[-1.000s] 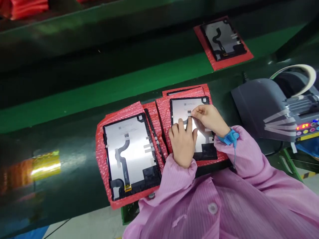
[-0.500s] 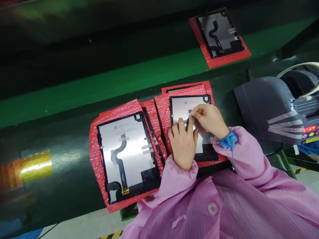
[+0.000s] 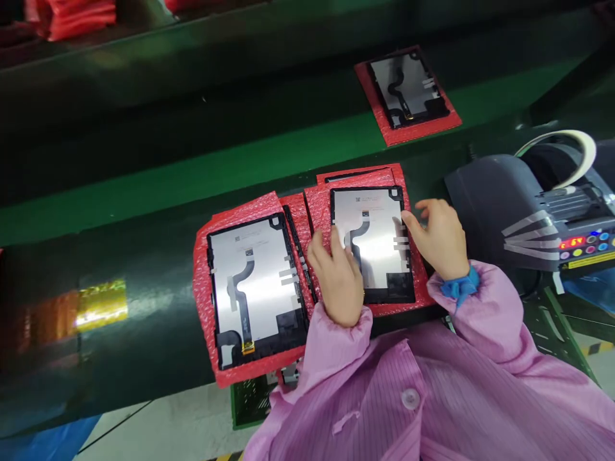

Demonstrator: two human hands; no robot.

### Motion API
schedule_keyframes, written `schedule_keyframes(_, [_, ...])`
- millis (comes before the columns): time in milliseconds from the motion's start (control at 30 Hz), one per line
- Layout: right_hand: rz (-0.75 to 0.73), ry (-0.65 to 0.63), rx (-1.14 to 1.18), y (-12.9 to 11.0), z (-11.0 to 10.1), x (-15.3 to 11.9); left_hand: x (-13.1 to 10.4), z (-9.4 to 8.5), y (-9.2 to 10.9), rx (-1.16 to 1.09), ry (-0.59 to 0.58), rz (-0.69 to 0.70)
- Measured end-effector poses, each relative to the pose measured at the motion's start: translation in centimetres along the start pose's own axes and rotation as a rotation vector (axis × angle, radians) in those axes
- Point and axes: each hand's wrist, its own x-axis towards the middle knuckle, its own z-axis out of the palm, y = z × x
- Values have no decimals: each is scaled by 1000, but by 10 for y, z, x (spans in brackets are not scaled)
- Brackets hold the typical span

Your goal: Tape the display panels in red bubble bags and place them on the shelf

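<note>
Flanking one display panel (image 3: 382, 253): my left hand (image 3: 340, 280), fingers loosely spread over its eight o'clock side; my right hand (image 3: 438, 238), thumb and finger apart, at three. Neither is visibly holding anything, contact being unclear. The panel is lying on red bubble wrap (image 3: 423, 292). I am seemingly checking it; the next move is probably calling for gripping its frame (image 3: 368, 188).

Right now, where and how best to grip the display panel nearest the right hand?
Probably the black frame along both long edges, left hand from the left, right hand from the right. The display panel lies flat on red bubble wrap; edge grips stay clear of the ribbon cable curving across its face.
</note>
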Motion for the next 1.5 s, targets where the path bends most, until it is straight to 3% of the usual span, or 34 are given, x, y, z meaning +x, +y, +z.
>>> schedule_keyframes(67, [-19,-80,102,13,3,-2,-5,0,-5,-4,14,-115])
schedule_keyframes(167, [-11,-105,261,22,12,-1,-7,2,-11,-1,-69,-204])
schedule_keyframes(300, [156,-193,634,16,13,-2,-1,2,-19,-80,-67,-230])
schedule_keyframes(400, [217,-159,958,10,4,-12,5,0,-25,-334,-115,-329])
schedule_keyframes(533, [226,-90,1182,1,-16,-32,4,-11,-25,-747,-208,-458])
schedule_keyframes(667, [172,61,1231,-16,-46,-42,-20,-48,-11,-851,-205,-363])
schedule_keyframes(733, [136,29,1278,-32,-58,-43,-33,-78,-10,-985,-148,-281])
schedule_keyframes(833, [37,-199,1410,-68,-55,-39,-37,-128,-32,-1217,-55,-242])
schedule_keyframes(900, [-28,-399,1453,-96,-36,-35,-26,-156,-66,-1266,-114,-363])
schedule_keyframes(933, [-42,-484,1436,-110,-23,-32,-18,-166,-85,-1267,-204,-449])
schedule_keyframes(1033, [-13,-638,1226,-145,21,-26,3,-176,-142,-1238,-414,-638])
schedule_keyframes(1133, [-33,-693,1022,-158,44,-23,10,-163,-176,-1169,-351,-657])
schedule_keyframes(1200, [-119,-732,946,-151,42,-22,6,-153,-185,-1036,-267,-611])
schedule_keyframes(1267, [-275,-762,837,-133,29,-18,0,-150,-186,-784,-223,-548])
schedule_keyframes(1367, [-479,-731,659,-93,8,-7,-2,-161,-180,-205,-173,-393])
schedule_keyframes(1433, [-446,-624,612,-64,2,6,13,-169,-165,99,-114,-278])
schedule_keyframes(1500, [-348,-451,574,-36,5,20,48,-168,-139,186,-118,-190])
